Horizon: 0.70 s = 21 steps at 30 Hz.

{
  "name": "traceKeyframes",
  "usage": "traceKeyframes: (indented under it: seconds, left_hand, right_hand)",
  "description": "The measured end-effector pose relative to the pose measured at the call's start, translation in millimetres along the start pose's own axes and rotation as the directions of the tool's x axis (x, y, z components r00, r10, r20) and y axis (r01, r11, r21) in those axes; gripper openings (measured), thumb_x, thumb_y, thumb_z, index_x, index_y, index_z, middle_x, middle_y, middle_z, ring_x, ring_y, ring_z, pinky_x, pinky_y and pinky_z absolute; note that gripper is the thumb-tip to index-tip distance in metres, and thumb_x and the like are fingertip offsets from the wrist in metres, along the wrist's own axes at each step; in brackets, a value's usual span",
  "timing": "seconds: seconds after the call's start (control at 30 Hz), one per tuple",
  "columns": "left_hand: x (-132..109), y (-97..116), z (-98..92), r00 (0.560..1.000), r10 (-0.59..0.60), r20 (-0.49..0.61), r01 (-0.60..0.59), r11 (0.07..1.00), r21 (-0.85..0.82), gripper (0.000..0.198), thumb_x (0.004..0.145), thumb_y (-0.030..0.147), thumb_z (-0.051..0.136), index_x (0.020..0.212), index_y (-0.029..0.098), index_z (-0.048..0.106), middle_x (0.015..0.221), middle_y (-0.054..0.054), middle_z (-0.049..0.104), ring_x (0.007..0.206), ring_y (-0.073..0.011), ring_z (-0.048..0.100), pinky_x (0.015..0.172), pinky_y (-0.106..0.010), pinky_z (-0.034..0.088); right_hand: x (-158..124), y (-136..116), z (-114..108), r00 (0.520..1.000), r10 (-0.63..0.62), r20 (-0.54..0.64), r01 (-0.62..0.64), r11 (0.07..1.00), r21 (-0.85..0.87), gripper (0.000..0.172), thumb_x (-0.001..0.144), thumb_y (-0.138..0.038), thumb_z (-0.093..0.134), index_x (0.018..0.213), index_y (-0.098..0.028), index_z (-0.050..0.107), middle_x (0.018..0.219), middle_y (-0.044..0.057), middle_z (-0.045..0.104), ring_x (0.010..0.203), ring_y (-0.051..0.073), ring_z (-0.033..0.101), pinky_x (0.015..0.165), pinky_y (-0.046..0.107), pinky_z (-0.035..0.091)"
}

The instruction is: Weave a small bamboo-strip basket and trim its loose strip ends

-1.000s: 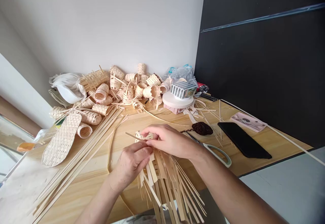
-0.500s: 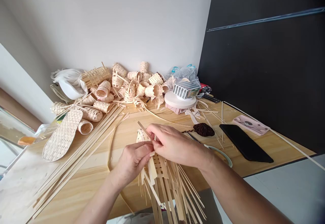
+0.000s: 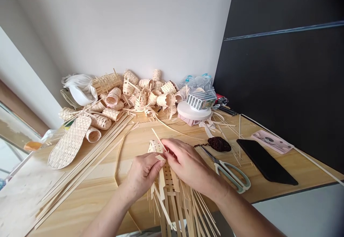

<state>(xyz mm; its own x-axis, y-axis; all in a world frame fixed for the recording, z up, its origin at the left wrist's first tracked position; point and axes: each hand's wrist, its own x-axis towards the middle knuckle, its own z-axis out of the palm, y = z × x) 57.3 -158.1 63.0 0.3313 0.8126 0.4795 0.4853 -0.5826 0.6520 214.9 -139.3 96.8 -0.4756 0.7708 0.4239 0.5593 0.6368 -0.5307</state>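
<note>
A partly woven piece of pale wood strips lies at the table's near edge, its long loose ends fanning toward me. My left hand pinches a flat wood strip at the weave's upper left. Close against it, my right hand has thumb and fingers closed on a narrow strip whose free end points up and away. The fingertips nearly meet, and the right hand's grip is partly hidden. Beyond the hands a woven rim of the piece shows.
Scissors lie right of my right forearm, near dark brown yarn and a black phone-like slab. Long strips and a flat woven sole shape lie left. Several small woven baskets are heaped along the wall.
The view has shifted slightly, and the scissors are now uncovered beside my right arm. The strip in my right hand has turned, and a flat strip end shows at my left fingertips.
</note>
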Motion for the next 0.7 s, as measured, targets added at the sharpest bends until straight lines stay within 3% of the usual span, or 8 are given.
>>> traceKeyframes:
  seconds: [0.17, 0.33, 0.47, 0.53, 0.7]
  left_hand:
    - [-2, 0, 3.8, 0.998, -0.014, -0.057, 0.016, 0.999, 0.043, 0.021, 0.088, 0.026, 0.045, 0.080, 0.020, 0.063, 0.066, -0.001, 0.063, 0.053, -0.0102, 0.053, 0.051, -0.019, 0.039]
    - [1, 1, 4.5, 0.991, -0.120, -0.064, 0.118, 0.992, -0.032, 0.024, 0.088, 0.030, 0.046, 0.080, 0.017, 0.063, 0.063, -0.001, 0.062, 0.054, -0.0105, 0.052, 0.050, -0.019, 0.037]
    - [4, 1, 5.7, 0.976, -0.205, -0.072, 0.189, 0.964, -0.185, 0.025, 0.086, 0.033, 0.048, 0.084, 0.015, 0.065, 0.065, -0.002, 0.063, 0.057, -0.0112, 0.052, 0.053, -0.019, 0.038]
    - [4, 0, 6.4, 0.970, -0.234, -0.066, 0.209, 0.941, -0.264, 0.024, 0.085, 0.033, 0.050, 0.086, 0.014, 0.064, 0.068, -0.003, 0.064, 0.060, -0.0121, 0.053, 0.056, -0.021, 0.040]
    - [6, -3, 5.3, 0.968, -0.243, -0.055, 0.210, 0.916, -0.343, 0.025, 0.083, 0.035, 0.052, 0.075, 0.014, 0.063, 0.065, -0.003, 0.061, 0.064, -0.0139, 0.054, 0.058, -0.023, 0.040]
  right_hand:
    - [-11, 5, 10, 0.991, 0.005, -0.134, 0.019, 0.983, 0.181, 0.033, 0.085, -0.007, 0.034, 0.111, -0.020, 0.049, 0.099, 0.006, 0.063, 0.089, 0.017, 0.058, 0.077, 0.029, 0.045]
    - [-12, 13, 23, 0.973, 0.110, -0.205, 0.000, 0.880, 0.474, 0.018, 0.086, -0.014, 0.040, 0.095, -0.022, 0.053, 0.088, 0.001, 0.061, 0.082, 0.014, 0.058, 0.075, 0.025, 0.046]
    - [-12, 15, 31, 0.954, 0.206, -0.219, -0.018, 0.767, 0.642, 0.008, 0.086, -0.022, 0.044, 0.088, -0.022, 0.051, 0.082, 0.000, 0.058, 0.078, 0.013, 0.057, 0.073, 0.025, 0.047]
    - [-11, 15, 31, 0.959, 0.204, -0.195, -0.026, 0.751, 0.660, 0.007, 0.086, -0.023, 0.044, 0.086, -0.022, 0.051, 0.080, 0.000, 0.057, 0.076, 0.013, 0.056, 0.072, 0.025, 0.046]
    - [-10, 13, 23, 0.980, 0.090, -0.178, 0.024, 0.832, 0.555, 0.012, 0.084, -0.017, 0.045, 0.079, -0.022, 0.054, 0.082, 0.001, 0.055, 0.081, 0.015, 0.053, 0.077, 0.028, 0.043]
